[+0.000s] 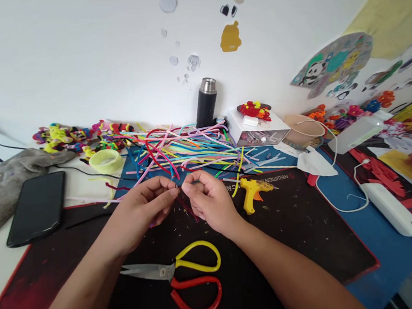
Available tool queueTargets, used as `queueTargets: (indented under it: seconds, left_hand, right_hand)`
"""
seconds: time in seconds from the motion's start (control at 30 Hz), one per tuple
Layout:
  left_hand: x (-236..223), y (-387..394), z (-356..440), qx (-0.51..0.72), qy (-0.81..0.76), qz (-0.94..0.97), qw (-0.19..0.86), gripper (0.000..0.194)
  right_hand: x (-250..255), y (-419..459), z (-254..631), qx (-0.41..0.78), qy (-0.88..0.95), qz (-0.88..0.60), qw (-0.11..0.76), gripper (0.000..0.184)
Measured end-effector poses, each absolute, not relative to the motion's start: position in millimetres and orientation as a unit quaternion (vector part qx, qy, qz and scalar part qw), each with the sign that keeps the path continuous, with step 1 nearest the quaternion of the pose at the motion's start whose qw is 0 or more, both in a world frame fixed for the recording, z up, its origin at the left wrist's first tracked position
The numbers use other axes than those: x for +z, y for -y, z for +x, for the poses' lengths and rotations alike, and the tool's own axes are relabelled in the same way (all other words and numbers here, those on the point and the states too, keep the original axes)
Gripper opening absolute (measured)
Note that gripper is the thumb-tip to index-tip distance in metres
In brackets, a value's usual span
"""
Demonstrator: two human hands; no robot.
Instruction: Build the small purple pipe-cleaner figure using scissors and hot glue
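My left hand (pixel 154 200) and my right hand (pixel 210 200) meet above the middle of the mat, thumbs and forefingers pinched almost tip to tip. Between them hangs a dark red pipe cleaner (pixel 188 208), largely covered by the fingers. A bit of purple shows under my left hand, too hidden to make out. Scissors (pixel 173 271) with one yellow and one red handle lie just below my hands, blades to the left. To the right of my right hand rests a yellow glue gun (pixel 254 191).
Behind my hands spreads a heap of coloured pipe cleaners (pixel 191 148). A black thermos (pixel 206 102) and a white box (pixel 257 125) stand by the wall. At left are a phone (pixel 36 208) and a yellow-green roll (pixel 106 161). A white power strip (pixel 394 209) with cables lies at right.
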State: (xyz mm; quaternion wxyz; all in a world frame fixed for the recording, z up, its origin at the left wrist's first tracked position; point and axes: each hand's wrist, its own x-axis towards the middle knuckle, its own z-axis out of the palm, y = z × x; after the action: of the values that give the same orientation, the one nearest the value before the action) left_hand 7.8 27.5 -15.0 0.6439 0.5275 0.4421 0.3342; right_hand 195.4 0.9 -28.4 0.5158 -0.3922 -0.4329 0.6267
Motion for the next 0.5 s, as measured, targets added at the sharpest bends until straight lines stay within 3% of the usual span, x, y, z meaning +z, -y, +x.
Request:
queueTargets:
  seconds: [0.5]
  left_hand:
    - [-14.7,-25.5,9.7,0.356,-0.453,0.568,0.588,0.031]
  right_hand:
    - [-35.4,4.6,198.1,0.597,0.473,-0.409,0.503,0.042]
